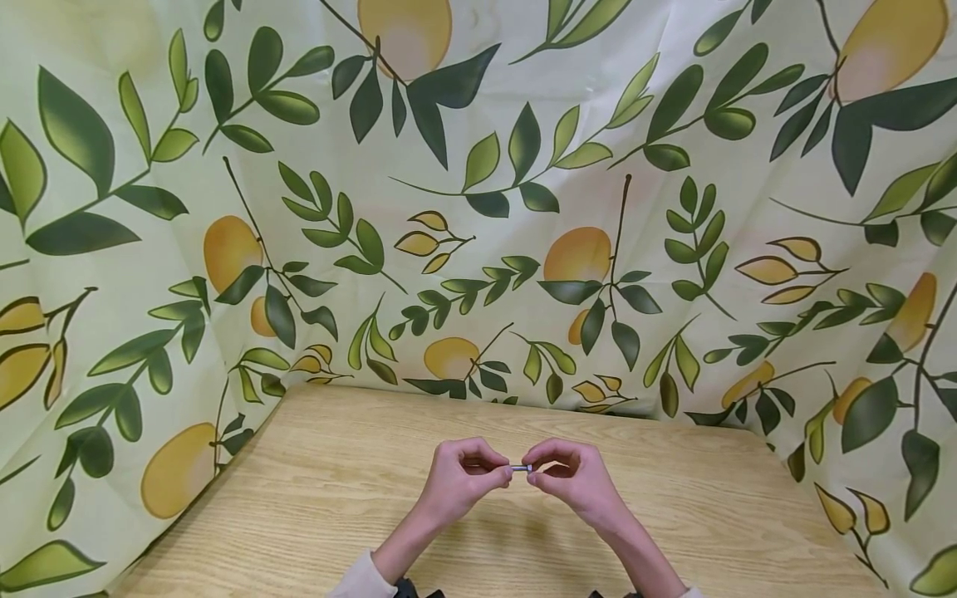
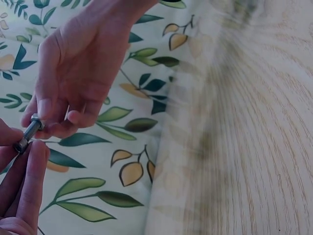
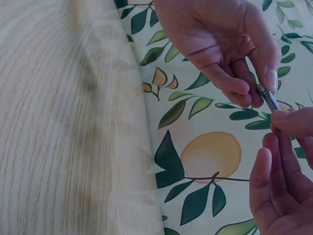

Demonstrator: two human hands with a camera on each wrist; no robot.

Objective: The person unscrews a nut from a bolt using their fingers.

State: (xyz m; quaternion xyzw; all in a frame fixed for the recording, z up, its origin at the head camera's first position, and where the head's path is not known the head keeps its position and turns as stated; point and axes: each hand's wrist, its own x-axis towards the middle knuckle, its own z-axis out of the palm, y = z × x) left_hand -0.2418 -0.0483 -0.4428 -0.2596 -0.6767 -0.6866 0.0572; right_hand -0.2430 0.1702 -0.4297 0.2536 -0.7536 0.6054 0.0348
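A small metal bolt [image 1: 520,468] is stretched level between my two hands, above the wooden table. My left hand [image 1: 459,475] pinches one end between thumb and fingertips, where a short ring like a nut [image 2: 20,146] shows in the left wrist view. Opposite it, my right hand [image 1: 574,475] pinches the wider, head-like end with thumb and index finger. Screw threads run along the bolt's shank [image 3: 270,101] in the right wrist view. Fingertips cover parts of both ends.
The light wooden table [image 1: 299,498] lies beneath both hands. Cloth printed with leaves and yellow fruit [image 1: 493,274] hangs at the back and along both sides, meeting the table's edges.
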